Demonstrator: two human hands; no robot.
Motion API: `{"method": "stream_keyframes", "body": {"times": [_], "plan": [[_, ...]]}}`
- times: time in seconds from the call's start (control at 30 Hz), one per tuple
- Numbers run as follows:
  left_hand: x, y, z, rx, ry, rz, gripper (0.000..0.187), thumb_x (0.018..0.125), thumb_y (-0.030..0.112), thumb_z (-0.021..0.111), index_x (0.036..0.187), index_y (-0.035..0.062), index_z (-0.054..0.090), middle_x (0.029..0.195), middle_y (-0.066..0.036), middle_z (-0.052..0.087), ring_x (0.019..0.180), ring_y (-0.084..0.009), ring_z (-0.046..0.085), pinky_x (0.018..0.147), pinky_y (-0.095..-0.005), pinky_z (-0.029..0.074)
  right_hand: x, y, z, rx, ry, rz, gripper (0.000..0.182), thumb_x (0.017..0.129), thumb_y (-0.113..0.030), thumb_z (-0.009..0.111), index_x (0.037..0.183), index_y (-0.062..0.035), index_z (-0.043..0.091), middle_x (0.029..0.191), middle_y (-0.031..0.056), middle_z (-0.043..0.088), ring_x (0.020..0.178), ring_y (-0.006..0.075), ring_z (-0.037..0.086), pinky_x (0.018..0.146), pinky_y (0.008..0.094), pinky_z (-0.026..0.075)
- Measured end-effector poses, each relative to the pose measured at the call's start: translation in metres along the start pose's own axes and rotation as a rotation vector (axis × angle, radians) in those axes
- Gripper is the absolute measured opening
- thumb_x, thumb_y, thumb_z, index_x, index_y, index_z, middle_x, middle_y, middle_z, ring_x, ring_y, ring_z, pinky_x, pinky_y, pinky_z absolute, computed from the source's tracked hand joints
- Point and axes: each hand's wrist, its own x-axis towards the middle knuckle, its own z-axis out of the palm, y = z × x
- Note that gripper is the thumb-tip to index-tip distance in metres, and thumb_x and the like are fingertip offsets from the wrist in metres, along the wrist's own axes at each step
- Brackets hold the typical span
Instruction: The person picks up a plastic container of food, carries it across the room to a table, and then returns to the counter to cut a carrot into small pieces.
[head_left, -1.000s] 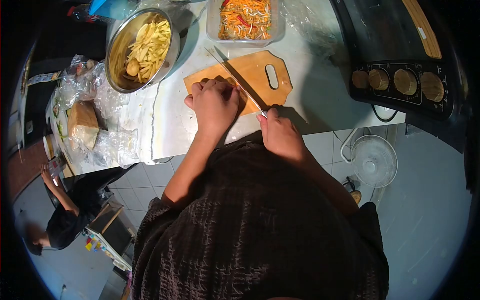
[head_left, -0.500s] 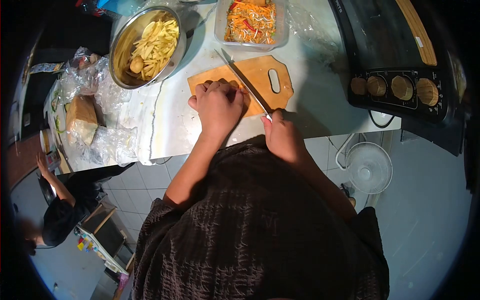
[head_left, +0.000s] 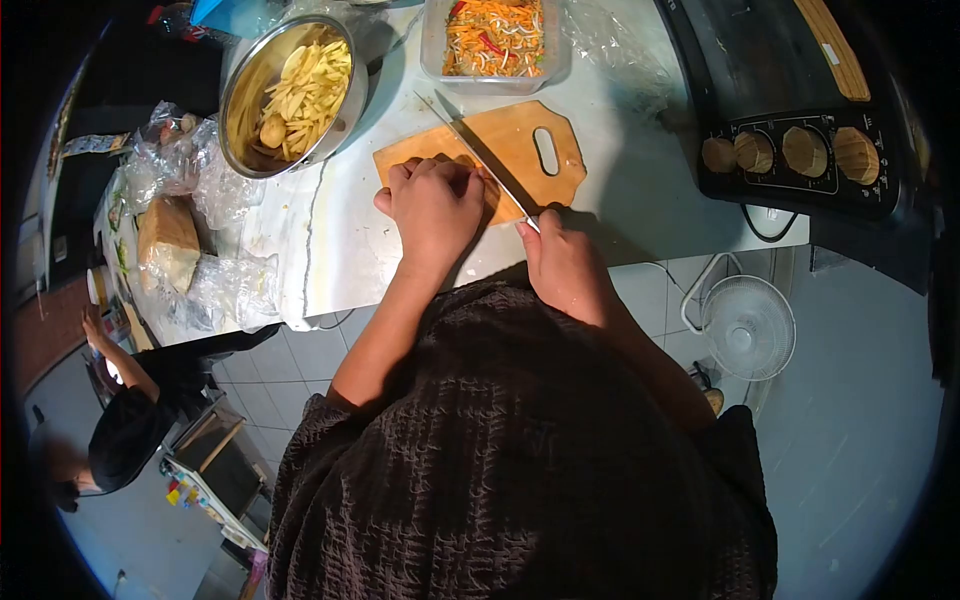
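My left hand (head_left: 436, 208) is closed, with curled fingers pressed down on the wooden cutting board (head_left: 545, 120). What lies beneath those fingers is mostly hidden; a bit of orange-brown shows beside them. My right hand (head_left: 562, 262) grips the handle of a knife (head_left: 480, 152), whose blade slants up and left across the board, close to my left fingertips. Above the board stands a clear plastic container (head_left: 490, 86) of shredded orange and white food with red pieces. A metal bowl (head_left: 358, 100) at the upper left holds pale yellow cut sticks and a rounder piece.
Plastic bags (head_left: 235, 290) and a wrapped tan block (head_left: 168, 240) lie on the counter's left. A black stove (head_left: 800, 190) with wooden-look knobs stands right. Below it is a white fan (head_left: 748, 328). Another person (head_left: 125, 435) is at the far left.
The view has shifted slightly. The knife and my right hand have moved a little up and left, nearer my left hand. The other person's arm has moved slightly.
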Motion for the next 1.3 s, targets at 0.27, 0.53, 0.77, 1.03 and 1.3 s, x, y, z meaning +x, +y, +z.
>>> {"method": "stream_keyframes", "body": {"times": [0.27,0.53,0.77,1.03,1.3], "plan": [[0.000,-0.002,0.002,-0.015,0.007,0.017,0.017,0.079,0.027,0.070,0.080,0.0102,0.074,0.086,-0.004,0.068,0.096,-0.0281,0.050,0.080,-0.0451,0.028,0.000,0.000,0.001,-0.037,-0.022,-0.017,0.033,0.098,-0.028,0.048,0.092,0.0046,0.050,0.069,0.0292,0.062,0.070,0.0476,0.062,0.064,0.0543,0.051],[-0.001,-0.003,0.003,-0.025,0.031,0.037,0.016,0.080,0.026,0.070,0.080,0.0109,0.073,0.085,-0.003,0.068,0.096,-0.0275,0.050,0.080,-0.0448,0.028,0.002,-0.004,0.004,-0.039,-0.059,0.047,0.035,0.097,-0.029,0.049,0.094,0.0056,0.049,0.073,0.0292,0.063,0.073,0.0473,0.063,0.065,0.0544,0.051],[0.000,-0.002,0.003,-0.041,0.022,0.047,0.016,0.079,0.026,0.070,0.080,0.0106,0.073,0.085,-0.003,0.068,0.097,-0.0273,0.050,0.080,-0.0445,0.027,0.008,-0.009,0.003,-0.027,-0.032,0.060,0.036,0.097,-0.030,0.051,0.093,0.0062,0.050,0.071,0.0284,0.063,0.071,0.0457,0.064,0.064,0.0514,0.053],[-0.001,-0.002,0.002,-0.036,0.045,0.024,0.017,0.079,0.027,0.070,0.079,0.0100,0.074,0.086,-0.004,0.069,0.096,-0.0277,0.051,0.080,-0.0442,0.028,0.002,-0.005,0.000,-0.049,-0.002,0.034,0.036,0.097,-0.029,0.050,0.094,0.0063,0.050,0.073,0.0297,0.063,0.075,0.0467,0.064,0.067,0.0523,0.052],[-0.002,-0.002,0.002,-0.034,0.019,0.003,0.018,0.078,0.025,0.068,0.080,0.0086,0.073,0.087,-0.006,0.069,0.097,-0.0301,0.051,0.080,-0.0462,0.028,-0.003,-0.005,-0.003,-0.070,-0.009,0.050,0.036,0.098,-0.029,0.048,0.093,0.0060,0.051,0.074,0.0297,0.063,0.076,0.0485,0.063,0.070,0.0535,0.051]]}}
